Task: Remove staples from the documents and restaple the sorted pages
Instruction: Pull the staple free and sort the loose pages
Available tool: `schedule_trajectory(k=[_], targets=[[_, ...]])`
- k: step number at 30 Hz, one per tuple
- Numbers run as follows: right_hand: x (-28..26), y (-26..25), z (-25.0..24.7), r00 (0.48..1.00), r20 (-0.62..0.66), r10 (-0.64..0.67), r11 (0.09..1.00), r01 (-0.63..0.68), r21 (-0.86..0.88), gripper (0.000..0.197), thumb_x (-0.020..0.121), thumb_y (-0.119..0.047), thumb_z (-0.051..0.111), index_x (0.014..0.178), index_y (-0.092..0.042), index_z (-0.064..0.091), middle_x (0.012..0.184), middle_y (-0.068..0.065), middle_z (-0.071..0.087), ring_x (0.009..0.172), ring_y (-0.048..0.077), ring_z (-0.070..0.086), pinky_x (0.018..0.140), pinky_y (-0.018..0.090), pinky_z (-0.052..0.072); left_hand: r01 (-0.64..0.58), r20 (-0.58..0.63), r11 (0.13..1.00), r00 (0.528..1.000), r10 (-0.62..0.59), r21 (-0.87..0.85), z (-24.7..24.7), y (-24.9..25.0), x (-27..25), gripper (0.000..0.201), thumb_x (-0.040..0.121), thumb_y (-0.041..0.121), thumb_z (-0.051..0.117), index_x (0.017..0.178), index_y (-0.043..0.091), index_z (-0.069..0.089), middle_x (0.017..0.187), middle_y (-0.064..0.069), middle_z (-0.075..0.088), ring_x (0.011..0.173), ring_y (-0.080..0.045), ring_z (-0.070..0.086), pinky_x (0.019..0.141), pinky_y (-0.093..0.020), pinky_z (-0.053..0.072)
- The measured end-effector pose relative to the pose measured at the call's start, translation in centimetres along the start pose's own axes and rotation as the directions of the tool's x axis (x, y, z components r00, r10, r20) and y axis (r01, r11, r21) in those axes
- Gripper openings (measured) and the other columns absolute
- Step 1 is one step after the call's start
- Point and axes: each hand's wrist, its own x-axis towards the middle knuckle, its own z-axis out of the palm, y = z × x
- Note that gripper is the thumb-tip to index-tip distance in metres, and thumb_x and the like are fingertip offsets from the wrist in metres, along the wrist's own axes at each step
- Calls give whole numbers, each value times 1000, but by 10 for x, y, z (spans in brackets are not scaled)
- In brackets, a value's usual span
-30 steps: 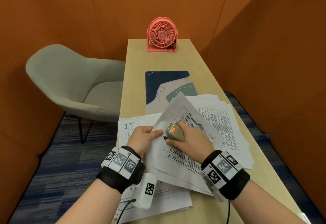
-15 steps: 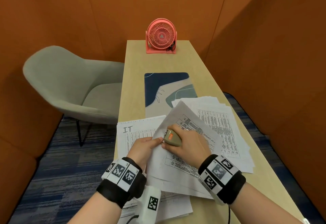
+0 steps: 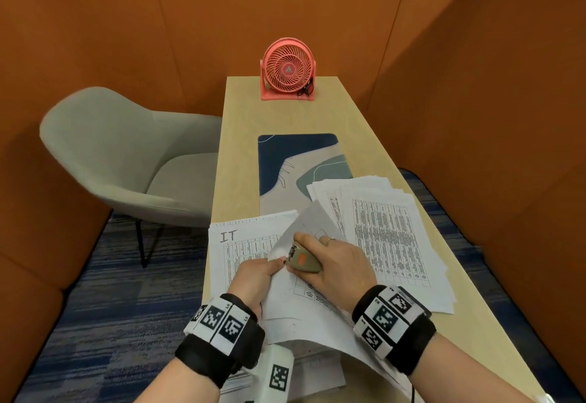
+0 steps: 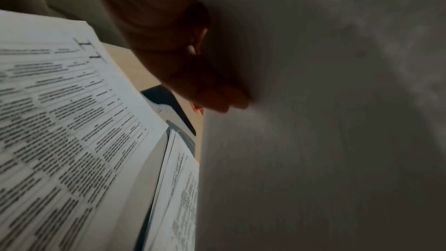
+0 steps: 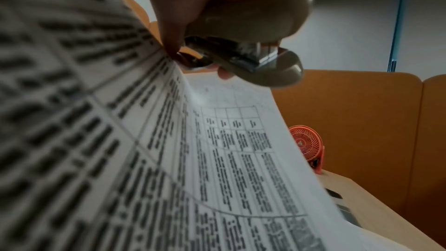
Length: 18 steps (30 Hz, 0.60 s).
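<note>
My right hand (image 3: 317,263) grips a small beige stapler (image 3: 302,260) with an orange label. Its metal nose (image 5: 193,60) sits at the corner of a lifted bundle of printed table pages (image 3: 304,310). My left hand (image 3: 269,268) pinches that same corner between thumb and fingers, right beside the stapler nose. From the left wrist view, the fingers (image 4: 212,91) lie against the bundle's shaded underside (image 4: 313,140). The bundle (image 5: 217,159) curves up off the desk. No staple is visible.
A sheet marked "IT" (image 3: 241,244) lies flat at the left under my hands. A fanned stack of printed pages (image 3: 390,237) lies at the right. Farther back on the narrow wooden desk (image 3: 241,117) are a patterned mat (image 3: 285,155) and a pink fan (image 3: 288,69). A grey chair (image 3: 120,155) stands left.
Both hands, the stapler and the held bundle have drawn a little nearer to me. The bundle now stands steeper, with its far corner raised.
</note>
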Motion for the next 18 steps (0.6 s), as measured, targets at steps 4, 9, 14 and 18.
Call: schedule_trajectory(k=[4,9,14,18], targets=[[-4,2,-2,981,115,158,983,-167,76,47,82,-65,49,121,-40,42,88,-2,67,81,22,63,66,30,48,-61,113,996,992,53,68,-5,5,-4,9,85,-2,58,86,-7,65,86,-26,67,73,-31,65,78,-43,53],[-5,4,0,937,213,275,920,-321,223,45,79,-57,63,117,-39,48,97,-4,67,91,20,62,76,30,48,-231,124,931,971,204,281,-6,1,-9,8,79,2,69,86,-2,67,92,-26,68,82,-32,65,84,-48,50],[-9,8,5,905,271,327,813,-416,407,36,73,-47,74,102,-34,56,89,-8,66,84,15,61,77,35,50,-301,92,856,953,290,421,-7,-8,-7,13,80,2,67,74,13,68,79,-13,71,78,-32,67,78,-43,54],[-18,18,12,892,261,369,749,-451,485,32,69,-47,77,92,-34,57,86,-10,66,84,13,61,81,41,51,-297,97,834,954,285,465,-10,-10,-7,6,79,2,67,76,8,69,81,-18,71,81,-37,67,79,-49,54]])
